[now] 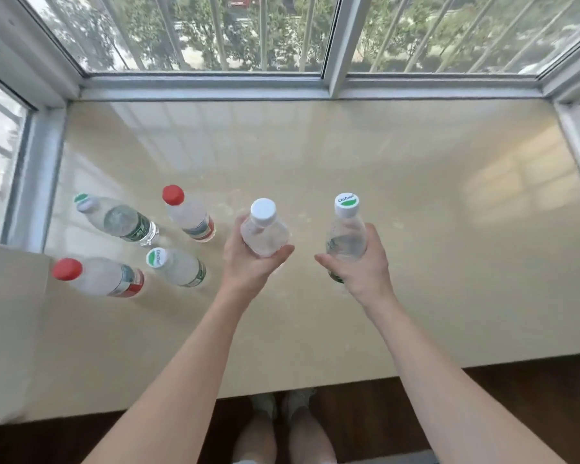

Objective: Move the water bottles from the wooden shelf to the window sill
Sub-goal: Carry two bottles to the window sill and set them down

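Pale stone window sill [416,195] is spreading out below the barred window [215,31], and a group of four bottles [178,266] is standing on it. To the right of that group I am holding two more upright, caps pointing up at me. My left hand [248,262] is wrapping around the white-capped bottle [263,234] just beside the group, and my right hand [362,266] is gripping the green-capped bottle [347,229] farther right. Neither hand is free. Whether their bases are touching the sill I cannot tell; setting down looks like a straight lowering.
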The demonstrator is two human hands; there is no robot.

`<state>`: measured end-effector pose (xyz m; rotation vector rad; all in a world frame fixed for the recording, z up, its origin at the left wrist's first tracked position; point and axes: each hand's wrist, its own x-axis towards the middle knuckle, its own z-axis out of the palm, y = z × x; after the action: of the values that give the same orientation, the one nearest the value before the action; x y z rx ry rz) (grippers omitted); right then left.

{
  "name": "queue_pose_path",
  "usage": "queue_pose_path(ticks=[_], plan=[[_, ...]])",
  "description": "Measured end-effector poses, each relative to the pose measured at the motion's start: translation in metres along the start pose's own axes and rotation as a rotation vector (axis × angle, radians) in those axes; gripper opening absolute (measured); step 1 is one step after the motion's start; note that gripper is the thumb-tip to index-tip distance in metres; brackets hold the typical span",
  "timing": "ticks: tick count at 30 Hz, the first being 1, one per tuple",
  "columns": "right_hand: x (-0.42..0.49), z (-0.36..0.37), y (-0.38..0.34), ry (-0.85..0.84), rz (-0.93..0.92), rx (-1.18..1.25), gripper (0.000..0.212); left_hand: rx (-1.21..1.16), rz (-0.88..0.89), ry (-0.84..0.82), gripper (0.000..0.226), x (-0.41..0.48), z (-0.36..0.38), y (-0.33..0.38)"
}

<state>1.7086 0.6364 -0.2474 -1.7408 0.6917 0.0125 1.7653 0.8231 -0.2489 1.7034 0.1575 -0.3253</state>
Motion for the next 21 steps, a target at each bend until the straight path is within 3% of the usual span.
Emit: queue_pose_path(ticks=[10,16,21], plan=[[0.101,0.062,0.040,-0.032,-0.144,0.039,0.069,0.053,0.021,0.100,0.062,0.073,-0.004,-0.061],[0.121,0.073,0.068,-0.090,-0.176,0.082,0.065,0.078,0.041,0.144,0.057,0.096,0.005,-0.081],[0.126,0.066,0.097,-0.100,-0.170,-0.034,0.070,0.091,0.035,0.166,0.064,0.097,0.006,-0.102]])
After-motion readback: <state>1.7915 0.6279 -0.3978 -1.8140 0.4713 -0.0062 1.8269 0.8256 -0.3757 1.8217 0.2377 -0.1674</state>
